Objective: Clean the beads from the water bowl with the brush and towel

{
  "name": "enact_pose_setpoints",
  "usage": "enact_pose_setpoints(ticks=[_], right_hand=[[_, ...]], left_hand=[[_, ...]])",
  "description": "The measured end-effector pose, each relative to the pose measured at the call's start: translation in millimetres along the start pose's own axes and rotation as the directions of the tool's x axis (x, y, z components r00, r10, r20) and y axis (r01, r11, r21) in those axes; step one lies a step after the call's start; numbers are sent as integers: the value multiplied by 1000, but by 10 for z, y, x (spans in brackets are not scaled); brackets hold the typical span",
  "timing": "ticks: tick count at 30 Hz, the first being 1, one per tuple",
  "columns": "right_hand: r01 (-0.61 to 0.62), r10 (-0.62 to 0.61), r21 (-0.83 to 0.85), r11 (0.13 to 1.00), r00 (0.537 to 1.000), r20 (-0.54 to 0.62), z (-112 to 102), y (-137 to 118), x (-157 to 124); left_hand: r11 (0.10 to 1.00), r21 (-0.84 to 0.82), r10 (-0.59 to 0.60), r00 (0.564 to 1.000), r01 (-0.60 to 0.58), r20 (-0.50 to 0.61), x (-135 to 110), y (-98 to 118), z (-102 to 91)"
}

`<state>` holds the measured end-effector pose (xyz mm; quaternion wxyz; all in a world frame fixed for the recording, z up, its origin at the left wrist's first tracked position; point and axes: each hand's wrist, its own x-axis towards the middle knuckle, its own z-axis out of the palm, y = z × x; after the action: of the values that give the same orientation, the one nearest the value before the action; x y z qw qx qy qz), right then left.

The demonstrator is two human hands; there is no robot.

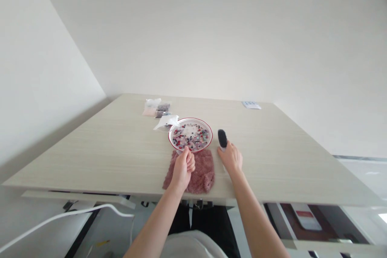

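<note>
My right hand [232, 158] grips a brush with black bristles [222, 138] on the table, right of the plate. The bristles face up and point away from me. My left hand [184, 167] is closed with the thumb on top, above the front rim of the plate and a pinkish-brown cloth [202, 175]. Whatever its fingers hold, if anything, is hidden. A white plate with a red rim [211, 128] stands in the middle, with many small coloured beads [193, 139] spread in it. The cloth lies just in front of the plate, partly behind my left hand.
Left of the plate lie a white crumpled packet [167, 121] and several small clear bags [154, 107]. A blue-and-white card or packet [251, 105] rests near the back right edge. Below the table are a white cable [102, 206] and an open drawer [314, 221].
</note>
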<state>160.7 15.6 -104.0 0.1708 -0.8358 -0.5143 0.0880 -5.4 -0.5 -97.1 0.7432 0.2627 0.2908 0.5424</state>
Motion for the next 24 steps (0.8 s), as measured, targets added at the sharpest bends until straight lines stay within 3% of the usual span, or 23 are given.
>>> enact_pose_setpoints(ticks=[4, 9, 11, 13, 15, 20, 24], right_hand=[[-1, -2, -49, 999, 999, -48, -31, 29, -30], [73, -85, -62, 995, 972, -218, -138, -75, -271], [114, -117, -34, 993, 985, -130, -158, -151, -422], [86, -89, 45, 995, 993, 74, -152, -209, -551], [53, -82, 135, 989, 973, 215, -125, -229, -624], [45, -160, 402, 915, 953, 258, -1, -144, -586], [-62, -195, 684, 727, 937, 292, 116, -112, -580]], left_hand=[[995, 86, 46, 999, -45, 1, 35, -72, -31], [984, 163, 71, 997, -68, -16, 81, -158, -91], [982, 175, 76, 997, -73, -9, 84, -171, -104], [979, 183, 86, 996, -85, 2, 76, -173, -105], [978, 185, 94, 996, -94, 9, 62, -168, -97], [980, 163, 119, 993, -114, -19, 35, -167, -92], [978, 122, 179, 980, -167, -91, 28, -178, -104]])
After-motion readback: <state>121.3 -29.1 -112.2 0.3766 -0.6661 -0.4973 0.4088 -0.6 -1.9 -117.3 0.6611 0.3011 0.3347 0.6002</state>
